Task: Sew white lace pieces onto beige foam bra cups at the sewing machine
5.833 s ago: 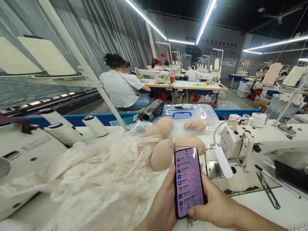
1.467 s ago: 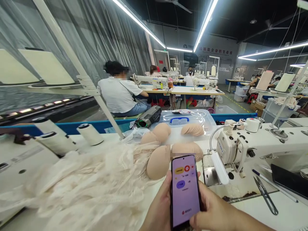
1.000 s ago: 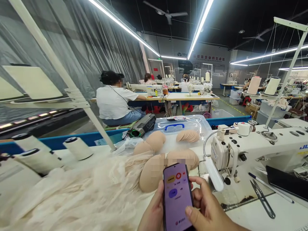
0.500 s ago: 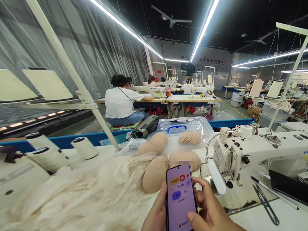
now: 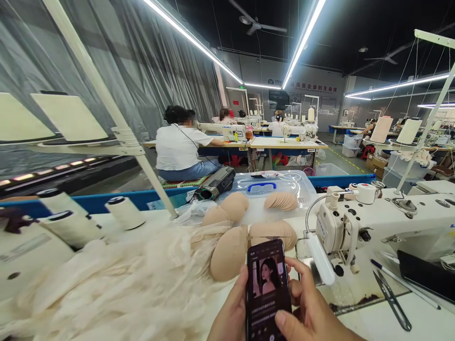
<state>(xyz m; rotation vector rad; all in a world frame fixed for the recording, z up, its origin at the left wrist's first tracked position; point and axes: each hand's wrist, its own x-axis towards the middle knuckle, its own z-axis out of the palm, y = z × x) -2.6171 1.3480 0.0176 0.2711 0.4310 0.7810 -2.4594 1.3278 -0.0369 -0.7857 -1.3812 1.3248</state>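
Note:
A smartphone (image 5: 268,296) with a dark screen showing a picture is held upright at the bottom centre. My left hand (image 5: 230,305) grips its left edge, the thumb along the side. Around the right edge curl the fingers of my right hand (image 5: 307,303), and its thumb lies over the lower right of the screen. Just behind the phone are beige rounded pads (image 5: 227,255) and a stack of similar pads (image 5: 275,232). Sheer cream fabric (image 5: 124,279) is heaped to the left of my hands.
A white sewing machine (image 5: 341,227) stands at the right, with thread snips (image 5: 393,300) and a pen (image 5: 405,284) beside it. Behind the pads are a clear lidded box (image 5: 295,182) and a dark device (image 5: 216,183). Thread cones (image 5: 125,213) stand left. A seated person (image 5: 181,147) is beyond.
The phone's screen has gone from a light purple page to a dark page with a picture. Both hands keep their hold on the phone.

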